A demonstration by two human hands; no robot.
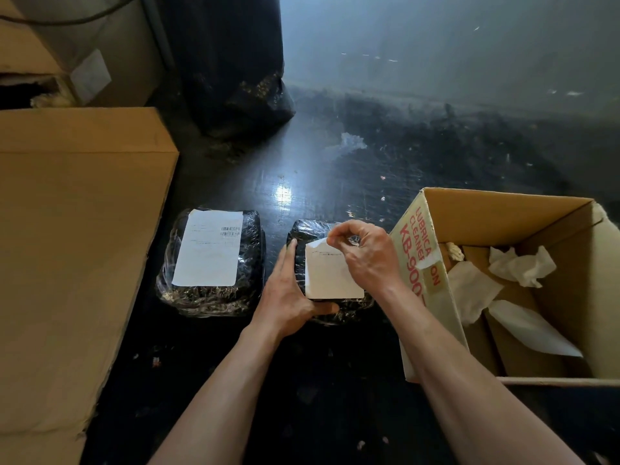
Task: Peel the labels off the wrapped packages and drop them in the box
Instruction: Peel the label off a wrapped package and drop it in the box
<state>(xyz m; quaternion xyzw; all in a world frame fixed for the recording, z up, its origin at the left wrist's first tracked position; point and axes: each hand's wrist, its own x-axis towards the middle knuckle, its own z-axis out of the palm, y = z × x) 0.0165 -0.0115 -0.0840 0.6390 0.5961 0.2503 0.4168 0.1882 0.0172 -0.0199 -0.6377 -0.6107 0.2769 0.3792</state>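
Note:
Two black packages wrapped in clear film lie on the dark floor. The left package (pixel 211 293) carries a full white label (pixel 208 248) with a barcode. On the right package (pixel 302 231), a white label (pixel 330 276) has its far edge lifted and folded back. My right hand (pixel 362 253) pinches that lifted edge between thumb and fingertips. My left hand (pixel 288 293) steadies the package's left side, fingers straight along it and thumb under the near edge. An open cardboard box (pixel 503 209) stands to the right, with crumpled white labels (pixel 520 265) inside.
A large closed cardboard box (pixel 67 250) fills the left side. A black plastic bag (pixel 245 92) stands at the back centre. More boxes sit at the far left corner. Scraps of paper dot the shiny floor beyond the packages.

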